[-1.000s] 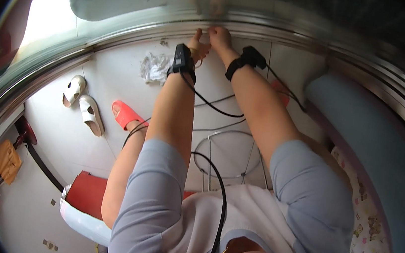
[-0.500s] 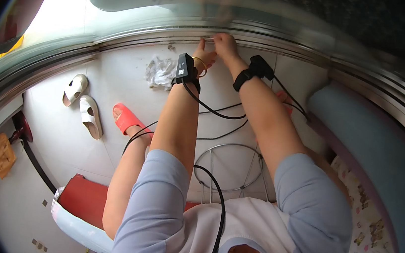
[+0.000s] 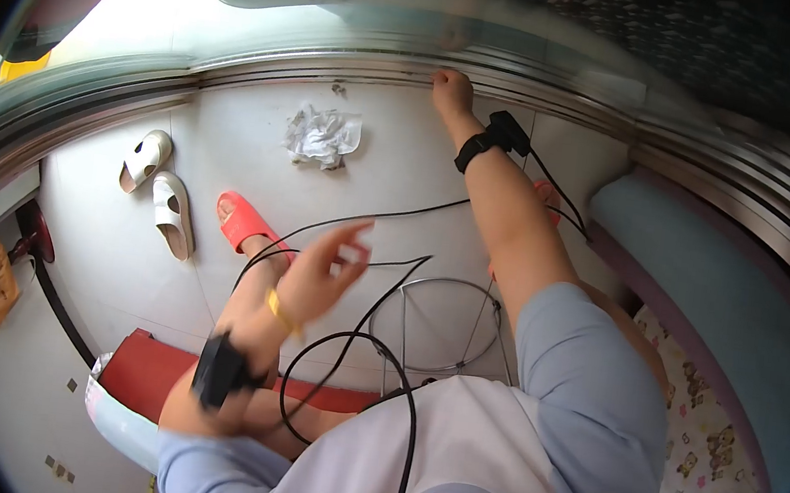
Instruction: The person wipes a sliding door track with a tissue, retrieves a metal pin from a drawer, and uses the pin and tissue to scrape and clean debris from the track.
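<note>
My right hand [image 3: 453, 94] is closed at the metal sliding track [image 3: 375, 76] below the glass; whatever its fingers grip is too small to make out. My left hand [image 3: 324, 268], slightly blurred, hangs over the floor in front of my body, fingers apart and nothing in them. A yellow bangle [image 3: 282, 314] circles my left wrist. Each forearm carries a black strapped device, the left one [image 3: 223, 371] near my lap and the right one [image 3: 505, 134] close to the track. Crumpled white tissue [image 3: 322, 137] lies on the floor near the track.
White slippers [image 3: 173, 214] stand on the tiles at the left. My foot wears a red slipper [image 3: 240, 221]. Black cables [image 3: 374, 215] loop across the middle. A round metal stool frame [image 3: 435, 324] is below my arms. A blue padded piece [image 3: 696, 252] runs along the right.
My left hand has left the track and come back toward my body, opening on the way. My right hand stays at the track. The cable loops have shifted with the left arm.
</note>
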Demonstrator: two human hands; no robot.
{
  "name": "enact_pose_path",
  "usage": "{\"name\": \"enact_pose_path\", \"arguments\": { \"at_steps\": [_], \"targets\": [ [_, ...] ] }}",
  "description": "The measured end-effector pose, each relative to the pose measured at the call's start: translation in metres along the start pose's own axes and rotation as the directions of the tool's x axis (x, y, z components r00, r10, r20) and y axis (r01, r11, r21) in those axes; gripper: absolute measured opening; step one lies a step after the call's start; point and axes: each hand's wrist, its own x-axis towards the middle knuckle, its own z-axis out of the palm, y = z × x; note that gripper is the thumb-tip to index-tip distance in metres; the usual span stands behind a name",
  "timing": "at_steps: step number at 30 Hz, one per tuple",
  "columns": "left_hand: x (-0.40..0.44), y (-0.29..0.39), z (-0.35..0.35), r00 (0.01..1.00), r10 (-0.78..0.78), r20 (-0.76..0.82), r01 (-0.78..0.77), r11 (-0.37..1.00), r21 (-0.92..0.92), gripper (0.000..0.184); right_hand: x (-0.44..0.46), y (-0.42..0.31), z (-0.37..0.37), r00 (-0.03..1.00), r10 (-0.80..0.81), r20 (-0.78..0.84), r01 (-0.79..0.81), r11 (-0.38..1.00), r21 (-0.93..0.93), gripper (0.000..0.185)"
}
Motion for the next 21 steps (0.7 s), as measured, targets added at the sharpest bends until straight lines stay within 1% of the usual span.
{"name": "enact_pose_path", "arguments": {
  "at_steps": [1,2,3,4,5,6,7,8,9,10,11,12,13,14,15,16,17,18,20,21],
  "targets": [
    [-0.03,0.039,-0.001,0.999,-0.038,-0.006,0.038,0.999,0.025,0.044,0.004,0.0,-0.001,0.998,-0.014,0.055,0.015,0.999,-0.03,0.023],
    [-0.053,0.065,0.001,0.997,-0.079,-0.013,0.079,0.996,0.046,0.044,0.006,0.0,-0.003,0.998,-0.012,0.058,0.014,0.999,-0.03,0.023],
    [-0.071,0.064,0.006,0.997,-0.082,-0.015,0.082,0.996,0.045,0.044,0.008,0.0,-0.002,0.994,0.0,0.108,0.001,1.0,-0.01,0.023],
    [-0.087,0.064,0.01,0.988,-0.06,-0.14,0.054,0.997,-0.048,0.044,0.01,-0.002,-0.001,0.988,0.01,0.156,-0.011,1.0,0.01,0.023],
    [-0.097,0.063,0.011,0.964,-0.049,-0.263,0.013,0.991,-0.136,0.043,0.01,-0.004,0.001,0.988,0.007,0.157,-0.009,1.0,0.013,0.023],
    [-0.1,0.064,0.011,0.963,-0.048,-0.265,0.012,0.991,-0.133,0.043,0.011,-0.003,0.007,0.98,0.042,0.195,-0.049,0.998,0.031,0.023],
    [-0.102,0.065,0.011,0.95,-0.046,-0.308,-0.017,0.98,-0.197,0.043,0.012,-0.001,0.012,0.969,0.075,0.233,-0.088,0.995,0.047,0.022],
    [-0.103,0.065,0.01,0.936,-0.048,-0.349,-0.047,0.965,-0.258,0.043,0.013,0.0,0.019,0.97,0.073,0.233,-0.087,0.995,0.05,0.022],
    [-0.1,0.062,0.008,0.936,-0.048,-0.349,-0.046,0.965,-0.257,0.043,0.014,0.007,0.028,0.969,0.084,0.232,-0.119,0.983,0.143,0.022],
    [-0.097,0.058,0.006,0.921,-0.011,-0.39,-0.065,0.981,-0.181,0.042,0.013,0.005,0.032,0.968,0.093,0.235,-0.149,0.961,0.233,0.022],
    [-0.093,0.055,0.004,0.903,0.028,-0.429,-0.08,0.991,-0.103,0.041,0.012,0.004,0.034,0.967,0.09,0.24,-0.147,0.961,0.232,0.022],
    [-0.091,0.054,0.002,0.902,0.022,-0.43,-0.074,0.992,-0.105,0.041,0.009,0.005,0.036,0.977,0.08,0.196,-0.132,0.953,0.273,0.021],
    [-0.09,0.053,0.0,0.902,0.065,-0.427,-0.078,0.997,-0.013,0.042,0.003,0.001,0.034,0.986,0.073,0.149,-0.117,0.942,0.313,0.02],
    [-0.088,0.054,-0.001,0.9,0.112,-0.421,-0.086,0.993,0.08,0.042,-0.002,-0.005,0.033,0.986,0.075,0.152,-0.12,0.942,0.314,0.02],
    [-0.087,0.054,-0.001,0.9,0.112,-0.421,-0.086,0.993,0.082,0.042,-0.009,-0.013,0.034,0.99,-0.119,0.08,0.091,0.95,0.297,0.02],
    [-0.085,0.056,0.001,0.899,0.14,-0.416,-0.087,0.986,0.144,0.043,-0.017,-0.023,0.034,0.95,-0.311,0.011,0.297,0.917,0.266,0.019],
    [-0.084,0.058,0.003,0.898,0.166,-0.408,-0.087,0.975,0.205,0.044,-0.027,-0.035,0.034,0.951,-0.31,0.01,0.297,0.917,0.266,0.019],
    [-0.082,0.059,0.004,0.899,0.166,-0.406,-0.087,0.975,0.205,0.044,-0.039,-0.047,0.034,0.957,-0.287,0.026,0.272,0.93,0.249,0.019],
    [-0.077,0.062,0.004,0.908,0.216,-0.359,-0.062,0.916,0.396,0.044,-0.047,-0.051,0.031,0.964,-0.263,0.037,0.248,0.942,0.228,0.018],
    [-0.076,0.062,0.004,0.91,0.216,-0.353,-0.063,0.915,0.398,0.044,-0.05,-0.047,0.03,0.981,-0.189,-0.05,0.195,0.959,0.204,0.017]
  ]
}}
